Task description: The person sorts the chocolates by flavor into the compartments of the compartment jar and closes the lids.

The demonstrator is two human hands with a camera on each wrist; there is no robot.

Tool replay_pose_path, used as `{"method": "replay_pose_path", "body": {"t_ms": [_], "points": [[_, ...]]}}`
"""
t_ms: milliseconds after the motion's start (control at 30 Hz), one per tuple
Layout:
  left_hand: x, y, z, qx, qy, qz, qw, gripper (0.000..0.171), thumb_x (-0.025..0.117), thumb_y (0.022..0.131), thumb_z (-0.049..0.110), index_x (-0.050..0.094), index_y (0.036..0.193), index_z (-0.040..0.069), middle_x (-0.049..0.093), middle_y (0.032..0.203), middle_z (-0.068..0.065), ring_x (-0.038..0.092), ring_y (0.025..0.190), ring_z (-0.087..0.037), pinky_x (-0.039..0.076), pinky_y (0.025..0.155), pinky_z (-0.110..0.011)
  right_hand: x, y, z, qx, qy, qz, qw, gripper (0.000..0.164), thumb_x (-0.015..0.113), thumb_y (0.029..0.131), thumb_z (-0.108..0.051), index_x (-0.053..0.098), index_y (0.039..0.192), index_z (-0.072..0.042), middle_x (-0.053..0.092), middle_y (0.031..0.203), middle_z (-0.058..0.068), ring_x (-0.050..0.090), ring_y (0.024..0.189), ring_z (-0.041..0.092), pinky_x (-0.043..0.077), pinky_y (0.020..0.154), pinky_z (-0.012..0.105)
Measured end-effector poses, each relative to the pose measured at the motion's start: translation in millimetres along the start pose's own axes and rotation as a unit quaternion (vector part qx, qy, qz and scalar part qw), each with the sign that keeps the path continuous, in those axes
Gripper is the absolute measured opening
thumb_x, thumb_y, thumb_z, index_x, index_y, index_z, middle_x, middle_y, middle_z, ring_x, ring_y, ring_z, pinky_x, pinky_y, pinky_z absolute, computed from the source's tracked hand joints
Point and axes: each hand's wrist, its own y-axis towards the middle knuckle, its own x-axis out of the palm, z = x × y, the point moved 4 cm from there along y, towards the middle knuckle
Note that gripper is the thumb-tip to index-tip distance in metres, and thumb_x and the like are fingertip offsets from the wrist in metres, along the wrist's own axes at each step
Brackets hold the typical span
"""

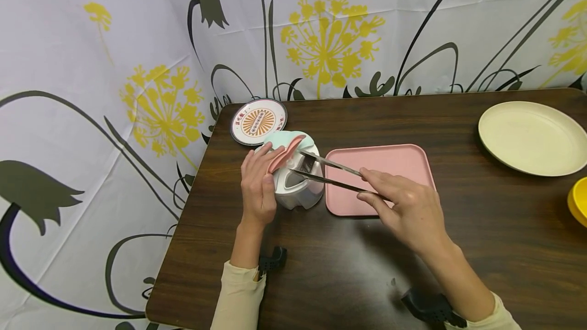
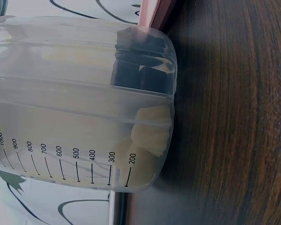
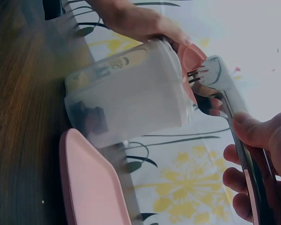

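A translucent storage container (image 1: pixel 298 198) with a pale green and white top stands on the table, its pink flap (image 1: pixel 287 155) raised. My left hand (image 1: pixel 258 187) holds that flap, fingers behind it and thumb by its lower end. Metal tongs (image 1: pixel 341 184), one arm fork-ended and the other spoon-ended, are gripped in my right hand (image 1: pixel 405 208). Their tips are spread at the container's opening, with nothing seen between them. Through the wall, by printed measuring marks, pale lumps (image 2: pixel 152 131) and dark pieces (image 2: pixel 143 77) lie at the bottom.
A pink tray (image 1: pixel 385 159) lies right of the container. Behind the container is a round printed plate (image 1: pixel 259 121). Far right are a cream oval plate (image 1: pixel 534 136) and a yellow bowl (image 1: pixel 580 200), cut by the frame edge. A flowered cloth hangs beyond the table.
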Motion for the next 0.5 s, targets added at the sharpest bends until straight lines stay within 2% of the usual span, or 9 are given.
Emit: {"method": "replay_pose_path", "body": {"t_ms": [100, 167, 267, 367, 500], "points": [[0.3, 0.0, 0.0, 0.000, -0.001, -0.001, 1.0000, 0.055, 0.025, 0.101, 0.034, 0.067, 0.123, 0.005, 0.067, 0.123, -0.006, 0.053, 0.125, -0.030, 0.022, 0.111, -0.055, 3.0, 0.1, -1.0, -0.005, 0.005, 0.000, 1.000, 0.040, 0.074, 0.087, -0.035, 0.072, 0.120, -0.013, 0.073, 0.110, 0.001, 0.072, 0.089, 0.023, 0.054, 0.068, 0.043], [0.3, -0.1, 0.1, 0.001, -0.002, -0.001, 1.0000, 0.056, 0.024, 0.101, 0.034, 0.067, 0.123, 0.005, 0.067, 0.123, -0.006, 0.053, 0.125, -0.030, 0.022, 0.111, -0.055, 4.5, 0.2, -1.7, -0.006, 0.006, 0.004, 1.000, 0.041, 0.066, 0.092, -0.042, 0.072, 0.120, -0.013, 0.073, 0.109, 0.001, 0.072, 0.087, 0.023, 0.054, 0.065, 0.043], [0.3, -0.3, 0.1, 0.001, -0.003, -0.001, 1.0000, 0.056, 0.024, 0.102, 0.034, 0.067, 0.123, 0.005, 0.067, 0.123, -0.006, 0.053, 0.125, -0.030, 0.023, 0.110, -0.056, 6.2, 0.4, -2.5, -0.007, 0.010, 0.007, 1.000, 0.045, 0.058, 0.095, -0.047, 0.073, 0.120, -0.013, 0.073, 0.108, 0.001, 0.072, 0.085, 0.024, 0.054, 0.064, 0.044], [0.4, -0.4, -0.3, 0.001, -0.003, 0.001, 1.0000, 0.056, 0.024, 0.102, 0.034, 0.067, 0.123, 0.004, 0.067, 0.123, -0.006, 0.053, 0.125, -0.030, 0.023, 0.109, -0.057, 6.8, 0.9, -2.9, -0.007, 0.010, 0.008, 1.000, 0.042, 0.064, 0.092, -0.044, 0.073, 0.119, -0.013, 0.073, 0.108, 0.001, 0.072, 0.085, 0.024, 0.053, 0.064, 0.044], [0.4, -0.7, -1.3, 0.001, 0.000, 0.002, 1.0000, 0.055, 0.025, 0.101, 0.033, 0.067, 0.123, 0.004, 0.067, 0.122, -0.007, 0.054, 0.125, -0.030, 0.024, 0.109, -0.057, 7.4, 2.2, -2.8, -0.010, 0.006, 0.003, 1.000, 0.042, 0.080, 0.081, -0.027, 0.073, 0.120, -0.012, 0.073, 0.109, 0.002, 0.072, 0.088, 0.024, 0.054, 0.065, 0.044]]}}
